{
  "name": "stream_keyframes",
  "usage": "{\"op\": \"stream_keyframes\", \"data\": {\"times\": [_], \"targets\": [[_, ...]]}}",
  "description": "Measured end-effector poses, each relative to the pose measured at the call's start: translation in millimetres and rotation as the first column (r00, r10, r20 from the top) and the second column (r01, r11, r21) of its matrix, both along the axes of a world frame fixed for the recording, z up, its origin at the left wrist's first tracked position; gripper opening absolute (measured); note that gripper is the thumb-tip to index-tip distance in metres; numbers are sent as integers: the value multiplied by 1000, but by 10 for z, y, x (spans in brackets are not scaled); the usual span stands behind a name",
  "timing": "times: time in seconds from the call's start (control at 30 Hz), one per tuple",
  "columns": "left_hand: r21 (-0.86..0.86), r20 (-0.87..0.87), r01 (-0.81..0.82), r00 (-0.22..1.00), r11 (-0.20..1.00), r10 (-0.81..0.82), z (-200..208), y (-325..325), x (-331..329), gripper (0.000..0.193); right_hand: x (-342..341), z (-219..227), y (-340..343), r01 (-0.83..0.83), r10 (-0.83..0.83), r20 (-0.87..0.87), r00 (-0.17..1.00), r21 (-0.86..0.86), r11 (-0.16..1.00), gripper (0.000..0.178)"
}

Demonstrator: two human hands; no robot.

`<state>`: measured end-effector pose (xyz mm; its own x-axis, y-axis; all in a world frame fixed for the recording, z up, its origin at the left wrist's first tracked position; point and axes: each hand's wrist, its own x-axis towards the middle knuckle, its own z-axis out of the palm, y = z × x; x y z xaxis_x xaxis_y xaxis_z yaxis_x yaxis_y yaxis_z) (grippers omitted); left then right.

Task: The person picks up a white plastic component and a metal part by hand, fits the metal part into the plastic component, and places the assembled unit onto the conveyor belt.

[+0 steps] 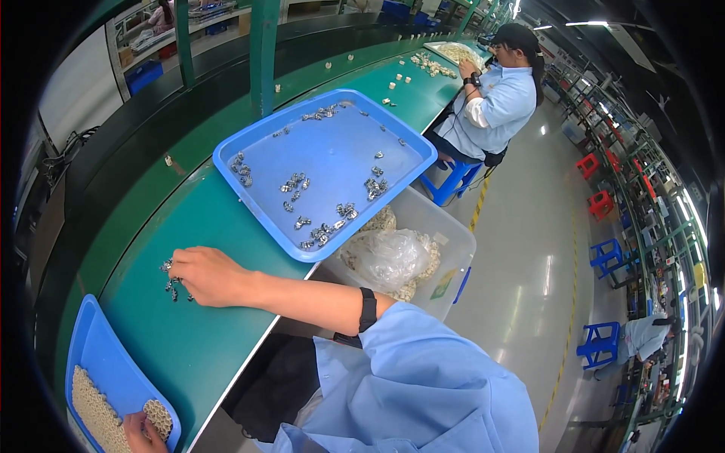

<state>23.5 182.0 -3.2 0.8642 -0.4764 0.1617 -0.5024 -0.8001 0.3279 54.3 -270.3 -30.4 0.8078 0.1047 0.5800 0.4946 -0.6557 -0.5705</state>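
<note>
My right hand (208,276) is over the green worktop (143,332), its fingers curled down around a small cluster of shiny metal parts (174,288). Some of those parts stick out past the fingertips. At the lower left, my left hand (142,435) reaches into a blue tray (92,321) of small cream ring-like pieces (97,404). Its visible fingers are apart and touch the pieces; the rest of that hand is cut off by the picture's lower edge. Ahead of my right arm lies a larger blue tray (332,170) with scattered clumps of similar metal parts (325,232).
Below the large tray's right side stands a translucent bin (453,253) with cream pieces and a clear plastic bag (389,258). A dark conveyor rail (189,109) runs along the far side. A co-worker (498,102) sits farther up the bench beside loose cream pieces (432,64).
</note>
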Motion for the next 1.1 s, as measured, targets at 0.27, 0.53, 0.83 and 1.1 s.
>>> {"op": "stream_keyframes", "data": {"times": [0.27,0.53,0.83,1.1], "targets": [[261,-329,-134,918,956,219,-133,355,183,69,-110,115,-39,11,-11,37,999,10,1000,9],[149,341,-221,926,964,160,2,-150,-446,24,-29,37,101,-19,14,187,982,25,1000,9],[31,290,-254,928,967,234,415,-496,-402,4,-93,260,128,-76,74,-52,996,-41,996,11],[157,388,-250,905,956,173,387,-459,-144,2,-131,248,166,-60,55,-75,996,-56,997,11]]}}
